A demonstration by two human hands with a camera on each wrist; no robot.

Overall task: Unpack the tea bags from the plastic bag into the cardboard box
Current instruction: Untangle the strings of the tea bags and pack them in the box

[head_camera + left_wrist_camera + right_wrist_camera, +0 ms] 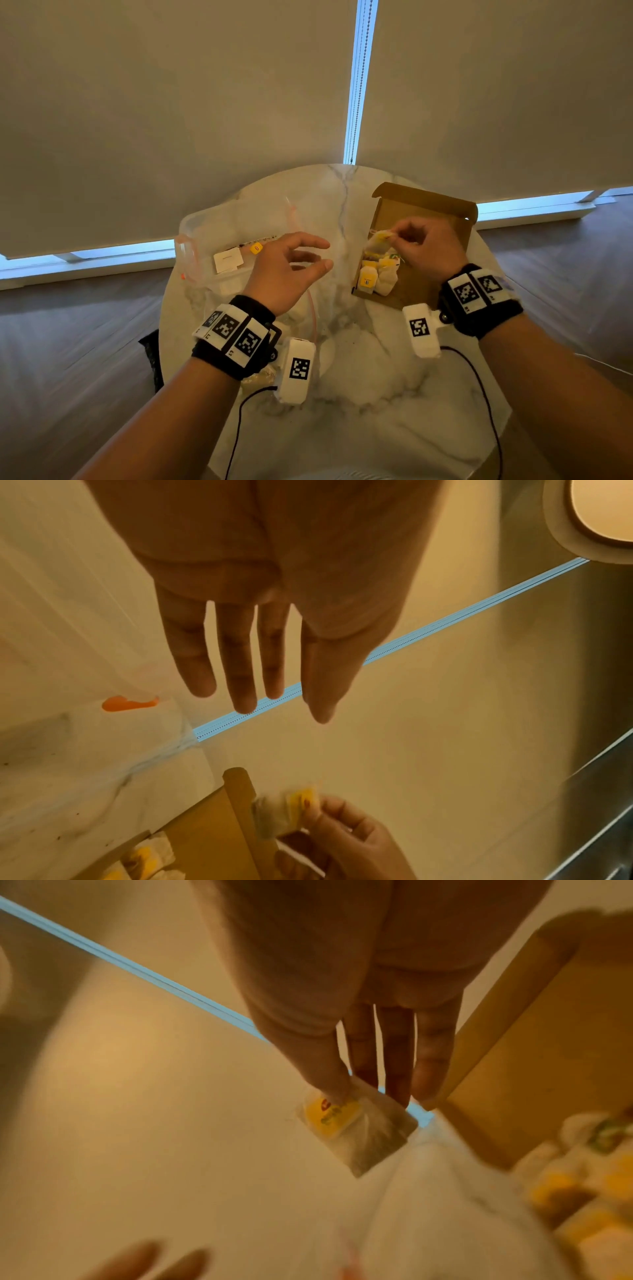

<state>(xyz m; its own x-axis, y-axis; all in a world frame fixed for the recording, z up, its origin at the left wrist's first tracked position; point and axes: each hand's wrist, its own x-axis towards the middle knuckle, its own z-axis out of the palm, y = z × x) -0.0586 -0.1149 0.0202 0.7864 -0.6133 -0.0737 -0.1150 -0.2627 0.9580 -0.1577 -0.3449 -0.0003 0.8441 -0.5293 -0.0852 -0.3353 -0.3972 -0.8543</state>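
Two hands are showing: the left hand (287, 263) and the right hand (428, 246). One tea bag (376, 241) is hanging from the right hand. One cardboard box (442, 219) is lying open, with several tea bags (376, 277) piling inside, too bunched to count. One plastic bag (233, 236) is lying on one round table (376, 394).

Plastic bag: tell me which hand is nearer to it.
Left. The left hand hovers open right over the plastic bag, at its near edge. The right hand is across the table over the cardboard box, pinching a tea bag.
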